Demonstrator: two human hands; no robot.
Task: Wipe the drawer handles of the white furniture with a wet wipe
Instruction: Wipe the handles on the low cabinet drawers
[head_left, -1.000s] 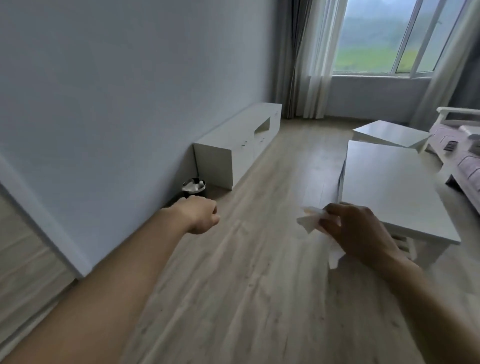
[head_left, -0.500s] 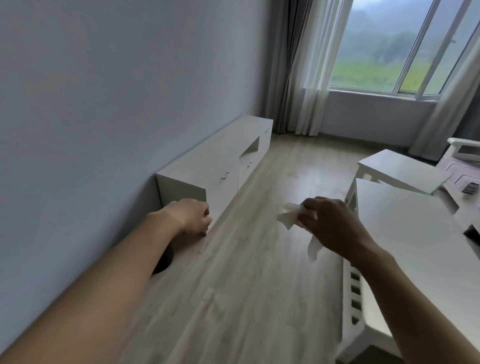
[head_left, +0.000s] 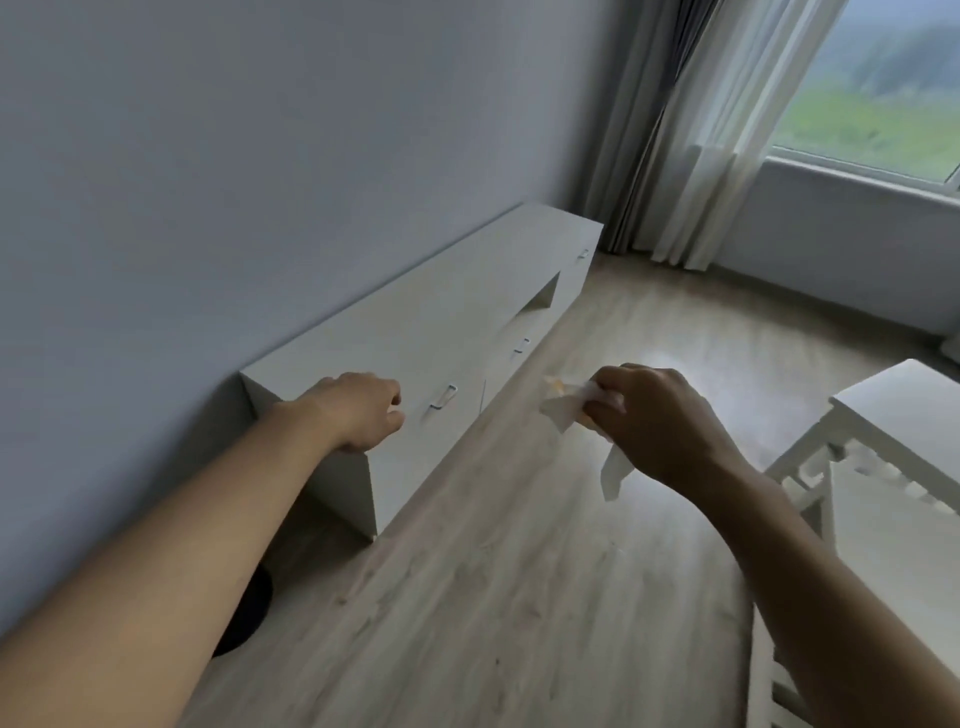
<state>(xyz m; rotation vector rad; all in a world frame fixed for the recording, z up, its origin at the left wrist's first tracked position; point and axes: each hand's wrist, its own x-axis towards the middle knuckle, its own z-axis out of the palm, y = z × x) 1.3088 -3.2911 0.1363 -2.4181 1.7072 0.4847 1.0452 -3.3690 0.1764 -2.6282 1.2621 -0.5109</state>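
Note:
A long low white cabinet (head_left: 457, 291) stands against the left wall. Small metal handles show on its front: a near handle (head_left: 443, 397), a middle handle (head_left: 521, 345) and a far handle (head_left: 583, 254). My left hand (head_left: 361, 410) hovers over the cabinet's near end, fingers curled, holding nothing, just left of the near handle. My right hand (head_left: 657, 423) is raised above the floor to the right of the cabinet and pinches a crumpled white wet wipe (head_left: 563, 405), with a strip of it hanging below the hand.
A dark round bin (head_left: 247, 613) sits on the floor by the cabinet's near end, mostly hidden by my left arm. White low tables (head_left: 893, 415) stand at the right. Wooden floor (head_left: 519, 571) runs between them. Curtains (head_left: 691, 130) and a window are at the back.
I have walked closer to the cabinet, which now fills the middle of the view. Both hands stay raised; the right one still holds the wipe.

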